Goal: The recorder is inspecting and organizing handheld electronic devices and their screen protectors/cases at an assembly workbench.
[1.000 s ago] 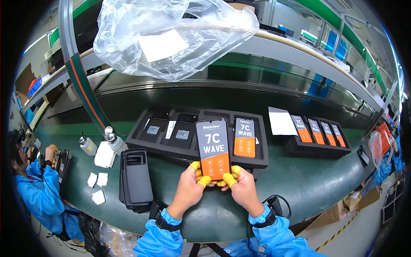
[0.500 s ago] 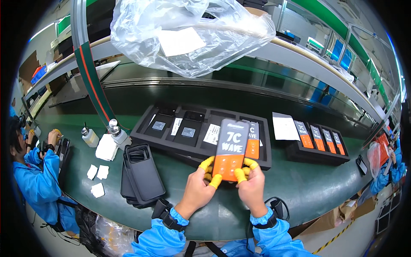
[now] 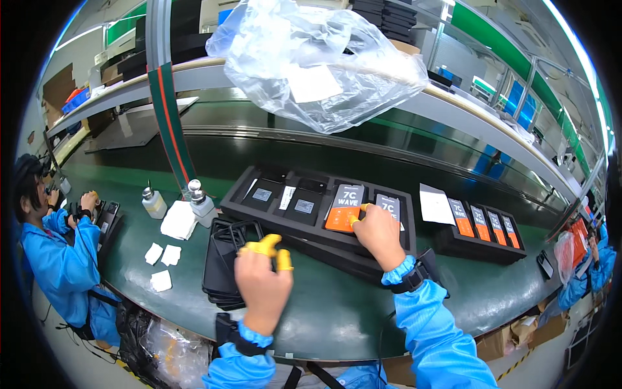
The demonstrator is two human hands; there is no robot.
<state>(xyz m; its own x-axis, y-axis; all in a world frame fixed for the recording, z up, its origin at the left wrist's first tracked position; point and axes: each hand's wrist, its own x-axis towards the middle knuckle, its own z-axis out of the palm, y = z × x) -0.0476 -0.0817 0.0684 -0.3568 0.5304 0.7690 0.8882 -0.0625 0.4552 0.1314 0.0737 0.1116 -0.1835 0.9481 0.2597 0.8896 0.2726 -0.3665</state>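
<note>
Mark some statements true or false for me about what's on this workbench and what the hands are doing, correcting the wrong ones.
1. The right hand touches a phone with a grey-and-orange front in the larger black tray. True.
2. The left hand is at the bottles. False: its fingers are at the stack of black cases.
3. Both hands wear yellow finger covers. True.
4. The smaller tray holds seven phones. False: four show.
5. Five small white pieces lie left of the stack. False: there are three.
</note>
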